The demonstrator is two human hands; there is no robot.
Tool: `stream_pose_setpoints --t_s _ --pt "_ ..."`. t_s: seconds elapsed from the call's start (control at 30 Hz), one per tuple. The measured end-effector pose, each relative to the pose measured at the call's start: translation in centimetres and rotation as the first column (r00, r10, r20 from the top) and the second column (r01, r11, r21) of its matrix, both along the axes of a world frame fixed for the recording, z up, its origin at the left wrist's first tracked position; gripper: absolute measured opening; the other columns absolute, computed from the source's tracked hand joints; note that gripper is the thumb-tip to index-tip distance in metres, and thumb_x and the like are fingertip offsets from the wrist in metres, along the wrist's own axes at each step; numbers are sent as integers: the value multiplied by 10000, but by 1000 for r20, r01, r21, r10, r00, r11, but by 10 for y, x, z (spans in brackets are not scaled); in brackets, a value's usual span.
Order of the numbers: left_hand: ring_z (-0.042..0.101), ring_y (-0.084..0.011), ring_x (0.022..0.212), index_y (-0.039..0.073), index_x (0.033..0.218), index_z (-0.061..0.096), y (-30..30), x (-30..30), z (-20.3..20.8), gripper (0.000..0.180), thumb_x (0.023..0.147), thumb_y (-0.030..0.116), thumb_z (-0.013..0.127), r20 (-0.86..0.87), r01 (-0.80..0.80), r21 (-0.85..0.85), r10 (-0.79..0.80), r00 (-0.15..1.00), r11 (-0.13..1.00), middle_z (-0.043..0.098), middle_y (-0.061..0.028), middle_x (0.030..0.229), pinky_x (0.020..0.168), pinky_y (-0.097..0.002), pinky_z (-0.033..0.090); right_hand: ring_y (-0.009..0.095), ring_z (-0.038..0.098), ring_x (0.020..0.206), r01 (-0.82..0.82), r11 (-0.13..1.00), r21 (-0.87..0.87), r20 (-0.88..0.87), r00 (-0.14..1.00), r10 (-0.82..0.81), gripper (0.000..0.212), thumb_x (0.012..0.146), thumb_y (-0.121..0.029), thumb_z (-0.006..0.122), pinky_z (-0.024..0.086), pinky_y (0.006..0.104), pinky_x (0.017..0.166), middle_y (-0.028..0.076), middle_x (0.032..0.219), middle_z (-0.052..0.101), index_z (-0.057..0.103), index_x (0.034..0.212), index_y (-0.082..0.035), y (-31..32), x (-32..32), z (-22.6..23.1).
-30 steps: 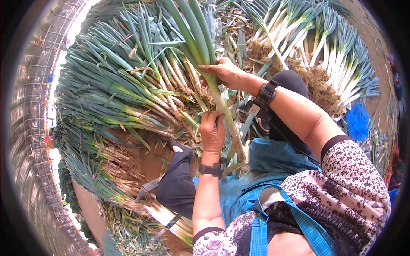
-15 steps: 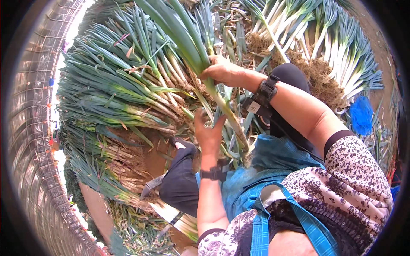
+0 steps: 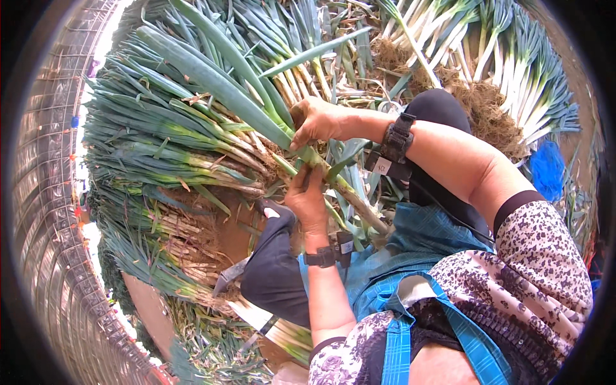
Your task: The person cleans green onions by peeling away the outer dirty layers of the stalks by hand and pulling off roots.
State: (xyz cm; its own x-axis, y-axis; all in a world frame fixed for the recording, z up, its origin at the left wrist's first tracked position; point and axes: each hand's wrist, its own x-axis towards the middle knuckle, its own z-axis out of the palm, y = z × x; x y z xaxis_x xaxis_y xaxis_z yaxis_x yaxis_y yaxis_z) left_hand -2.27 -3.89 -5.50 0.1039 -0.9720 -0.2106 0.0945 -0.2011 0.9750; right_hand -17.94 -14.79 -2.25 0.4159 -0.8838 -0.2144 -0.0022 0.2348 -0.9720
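Below and to the right of the right hand [image 3: 317, 122], a white label [image 3: 382, 165] with a few dark characters sits on a black box [image 3: 399, 171]. Below and to the right of the left hand [image 3: 308, 202], a smaller pale label [image 3: 347, 246] sits on a second black box [image 3: 345, 259], its marks too small to read.

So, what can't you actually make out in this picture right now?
In the head view:
Held leek: one leaf's tip, cut off by the top edge.
Its stretch inside the right hand: hidden by that hand.
Pale-stemmed leeks, upper right: some cut off by the top edge.
Blue tangle: too blurred to identify.
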Motion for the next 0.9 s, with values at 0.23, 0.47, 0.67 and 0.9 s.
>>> stream_pose_setpoints --t_s 0.23,0.47,0.67,0.9 --pt "612 -122 829 -90 950 628 -3 1 -4 174 841 32 687 136 -100 -48 105 985 994 665 -83 904 757 -250 502 184 617 709 97 983 -153 -31 994 -103 401 594 -174 840 496 345 631 122 764 649 644 856 58 1 4 4" --pt "600 -314 849 -17 897 573 -13 4 -15 85 814 -18 594 660 233 -409 110 743 883 610 -160 941 762 -385 475 216 646 781 141 963 -232 -155 971 -180 475 586 -189 852 510 344 710 157 829 671 637 930 58 2 4 12" --pt "561 -385 855 -9 901 550 -13 1 -16 102 802 -19 570 629 218 -590 274 728 777 582 -192 963 781 -423 461 200 647 793 262 936 -237 64 965 -254 432 598 -99 836 510 347 726 163 836 682 628 942 57 -3 19 -3" --pt "561 -265 792 -15 942 548 -9 10 -12 130 852 48 617 555 159 -321 49 830 934 580 -138 894 730 -367 462 219 653 797 291 920 -262 70 957 -282 464 574 -117 856 512 349 749 153 830 684 637 950 43 -10 27 -30"
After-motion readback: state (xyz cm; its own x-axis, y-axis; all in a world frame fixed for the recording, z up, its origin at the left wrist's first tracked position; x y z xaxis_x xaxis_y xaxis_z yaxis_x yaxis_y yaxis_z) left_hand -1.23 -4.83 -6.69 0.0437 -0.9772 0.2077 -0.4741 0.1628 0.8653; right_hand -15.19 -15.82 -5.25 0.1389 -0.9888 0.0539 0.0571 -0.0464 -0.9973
